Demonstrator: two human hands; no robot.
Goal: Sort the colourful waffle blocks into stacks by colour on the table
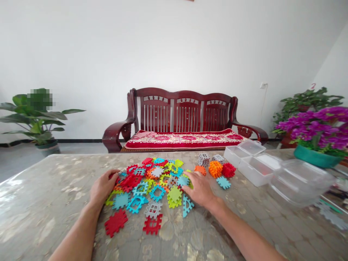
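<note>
Many flat plastic pieces with notched edges lie in a loose pile in the middle of the table, among them a red piece (116,222), a grey piece (153,209) and a blue triangle (187,205). My left hand (105,185) rests at the pile's left edge, its fingers curled by red pieces; what they hold, if anything, is hidden. At the pile's right side, my right hand (199,187) has its fingers apart, touching a light blue piece (183,181). Right of it stand stacks of grey (203,160), orange (215,169) and red pieces (228,170).
Clear plastic boxes (257,171) and a larger clear container (301,181) stand at the right. Behind them is a green pot (317,156) of purple flowers. A wooden bench (185,112) stands beyond the table (67,188).
</note>
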